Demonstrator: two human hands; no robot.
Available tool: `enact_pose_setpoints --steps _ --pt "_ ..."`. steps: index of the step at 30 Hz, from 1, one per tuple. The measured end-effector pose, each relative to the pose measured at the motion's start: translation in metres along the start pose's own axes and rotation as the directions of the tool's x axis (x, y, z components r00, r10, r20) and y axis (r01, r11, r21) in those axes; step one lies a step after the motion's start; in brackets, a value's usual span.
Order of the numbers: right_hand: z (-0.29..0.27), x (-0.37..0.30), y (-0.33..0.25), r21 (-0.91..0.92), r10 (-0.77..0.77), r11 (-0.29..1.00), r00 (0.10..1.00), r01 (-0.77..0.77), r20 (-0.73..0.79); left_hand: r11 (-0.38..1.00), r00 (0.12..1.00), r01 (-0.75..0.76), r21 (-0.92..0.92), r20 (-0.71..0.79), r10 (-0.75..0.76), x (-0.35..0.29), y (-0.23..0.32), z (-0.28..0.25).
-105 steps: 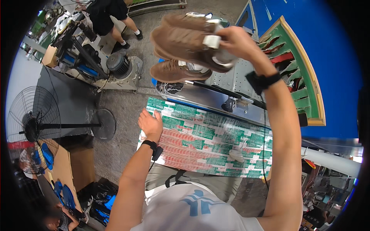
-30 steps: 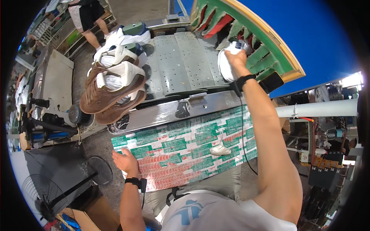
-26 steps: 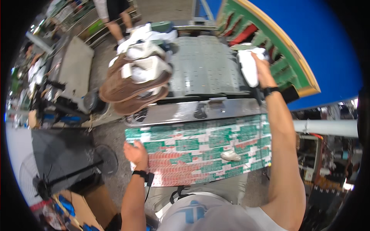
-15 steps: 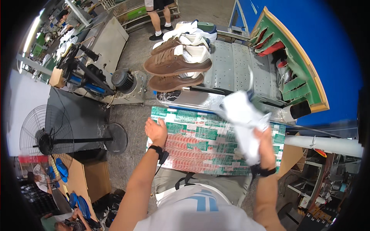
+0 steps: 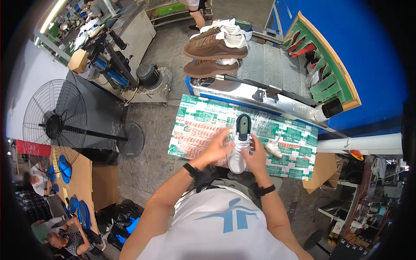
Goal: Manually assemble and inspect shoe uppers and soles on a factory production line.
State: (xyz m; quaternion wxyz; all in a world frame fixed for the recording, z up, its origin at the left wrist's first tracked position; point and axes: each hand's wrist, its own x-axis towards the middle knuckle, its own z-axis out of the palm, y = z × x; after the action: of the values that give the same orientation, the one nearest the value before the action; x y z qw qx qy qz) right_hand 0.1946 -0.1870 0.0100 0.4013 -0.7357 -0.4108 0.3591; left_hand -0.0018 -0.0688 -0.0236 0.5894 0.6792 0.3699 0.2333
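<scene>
A white lace-up sneaker (image 5: 237,157) with a dark green insole is between my hands, its toe pointing toward me over the near edge of the taped surface (image 5: 197,108). At its left side is my left hand (image 5: 218,146), fingers apart and slightly blurred. My right hand (image 5: 256,157) is along the shoe's right side, thumb and fingers spread; whether it presses on the shoe I cannot tell. Just right of that hand lies a small crumpled white item (image 5: 273,148), its kind unclear.
Brown sneakers (image 5: 216,47) and white ones stand on the grey conveyor (image 5: 262,65) ahead, beside a green-flapped machine opening (image 5: 327,82). A standing fan (image 5: 54,121) and a motor (image 5: 148,76) are to the left. Another person's legs (image 5: 198,17) show beyond.
The white shoe, blurred in my right hand before, is now lower and upright between both hands. My left hand has moved right to it. The view has shifted, and the small white item now shows.
</scene>
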Motion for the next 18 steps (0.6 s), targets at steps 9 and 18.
enact_pose_setpoints --steps 9,18 --pt "-0.074 0.003 0.095 -0.781 -0.315 0.603 0.948 0.164 -0.044 0.935 0.983 -0.130 0.331 -0.081 0.166 -0.012 -0.003 0.041" --pt "-0.076 -0.016 0.158 0.004 0.127 0.992 0.965 -0.129 -0.230 0.848 0.852 0.450 -0.281 0.418 -0.314 -0.001 0.064 -0.001"
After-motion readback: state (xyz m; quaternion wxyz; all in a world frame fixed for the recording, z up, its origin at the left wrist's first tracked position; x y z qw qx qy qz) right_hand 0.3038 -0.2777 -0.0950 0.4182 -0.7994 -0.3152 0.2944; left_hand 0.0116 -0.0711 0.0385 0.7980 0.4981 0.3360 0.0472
